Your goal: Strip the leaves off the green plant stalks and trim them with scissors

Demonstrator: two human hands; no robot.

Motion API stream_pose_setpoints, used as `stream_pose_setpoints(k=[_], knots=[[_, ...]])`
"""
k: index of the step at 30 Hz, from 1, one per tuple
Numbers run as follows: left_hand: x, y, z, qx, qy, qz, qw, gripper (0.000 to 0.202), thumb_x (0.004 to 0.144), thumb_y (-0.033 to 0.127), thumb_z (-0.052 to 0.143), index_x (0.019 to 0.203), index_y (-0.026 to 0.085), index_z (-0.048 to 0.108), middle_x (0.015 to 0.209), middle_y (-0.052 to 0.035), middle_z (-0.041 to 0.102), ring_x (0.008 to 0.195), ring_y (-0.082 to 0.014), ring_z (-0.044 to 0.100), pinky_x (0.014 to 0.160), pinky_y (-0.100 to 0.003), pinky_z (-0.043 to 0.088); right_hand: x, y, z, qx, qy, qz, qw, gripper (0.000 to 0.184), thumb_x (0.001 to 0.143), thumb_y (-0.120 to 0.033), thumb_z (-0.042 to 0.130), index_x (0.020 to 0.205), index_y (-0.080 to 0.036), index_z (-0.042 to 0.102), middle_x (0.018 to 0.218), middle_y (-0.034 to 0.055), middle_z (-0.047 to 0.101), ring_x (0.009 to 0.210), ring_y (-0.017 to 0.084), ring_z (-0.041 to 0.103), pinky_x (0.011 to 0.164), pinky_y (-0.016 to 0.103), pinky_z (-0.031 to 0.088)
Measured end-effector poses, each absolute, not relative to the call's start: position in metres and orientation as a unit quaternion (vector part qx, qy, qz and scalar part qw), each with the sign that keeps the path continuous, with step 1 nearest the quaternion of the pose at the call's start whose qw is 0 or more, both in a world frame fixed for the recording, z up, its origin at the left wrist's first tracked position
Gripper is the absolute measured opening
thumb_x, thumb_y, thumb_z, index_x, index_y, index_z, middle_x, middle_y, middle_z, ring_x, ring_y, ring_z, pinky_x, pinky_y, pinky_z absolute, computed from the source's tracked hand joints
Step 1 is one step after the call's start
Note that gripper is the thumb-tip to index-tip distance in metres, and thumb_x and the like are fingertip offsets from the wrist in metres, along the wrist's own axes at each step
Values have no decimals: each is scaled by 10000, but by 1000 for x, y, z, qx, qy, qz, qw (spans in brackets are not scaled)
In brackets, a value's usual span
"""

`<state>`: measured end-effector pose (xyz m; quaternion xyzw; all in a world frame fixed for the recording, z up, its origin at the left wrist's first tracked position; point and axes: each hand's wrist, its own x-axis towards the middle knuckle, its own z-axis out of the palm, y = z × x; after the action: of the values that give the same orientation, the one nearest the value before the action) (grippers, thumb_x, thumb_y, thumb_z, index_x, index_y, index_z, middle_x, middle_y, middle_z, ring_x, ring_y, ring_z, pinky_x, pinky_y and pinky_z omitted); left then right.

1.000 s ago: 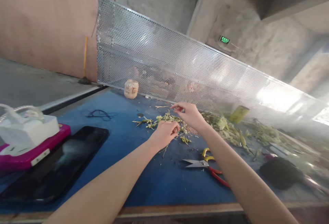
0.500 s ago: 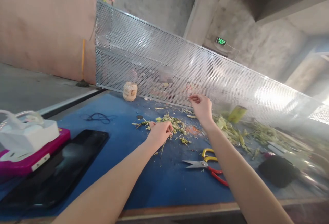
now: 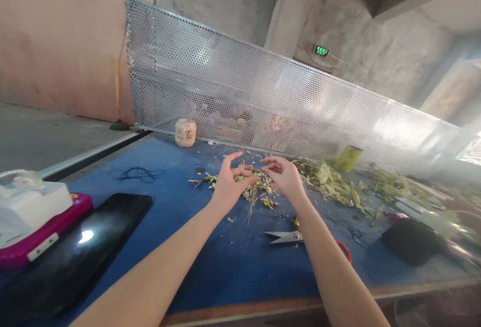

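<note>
My left hand (image 3: 230, 182) is over a heap of dry plant scraps (image 3: 251, 192), index finger raised and the thumb apart from the other fingers. A thin stem lies or hangs just below its thumb; I cannot tell if it touches. Facing it, my right hand (image 3: 284, 176) has its fingers curled in and the fingertips close together. Whatever is between them, if anything, is too small to make out. Under my right forearm lies a pair of scissors (image 3: 285, 237) with the blades pointing left, its yellow and red handles partly hidden.
Leafy greenery (image 3: 328, 182) and a yellow-green box (image 3: 347, 158) are at the right. A perforated metal screen (image 3: 225, 81) stands behind the blue tabletop (image 3: 225, 277). A roll of twine or tape (image 3: 185, 132), dark cord (image 3: 139, 173), black phone (image 3: 101, 237), magenta device (image 3: 45, 234) and black object (image 3: 411, 241) also lie around.
My left hand has lifted from the scraps and its fingers have spread. My right hand has come down and left, close to the left one. The view has shifted slightly.
</note>
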<state>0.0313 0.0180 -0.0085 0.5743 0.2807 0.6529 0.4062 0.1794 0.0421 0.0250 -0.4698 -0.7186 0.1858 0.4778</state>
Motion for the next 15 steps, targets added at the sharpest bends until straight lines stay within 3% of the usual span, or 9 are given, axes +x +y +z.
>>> stream_pose_setpoints(k=[7,15], knots=[[35,21,-8,361,271,705,546,913,531,155,746,1275,44,228,593,-9,662,716,-154,624,819,-312,398,169,29,16,-389,-745,221,495,171,687,-190,553,850,-168,599,685,21,619,637,119,562,548,223,428],[35,22,-9,370,279,682,566,960,543,144,750,1315,35,191,587,-2,663,680,-129,602,795,-295,393,174,27,13,-356,-733,298,497,188,687,-190,573,873,-163,585,696,21,615,651,110,567,570,227,432]])
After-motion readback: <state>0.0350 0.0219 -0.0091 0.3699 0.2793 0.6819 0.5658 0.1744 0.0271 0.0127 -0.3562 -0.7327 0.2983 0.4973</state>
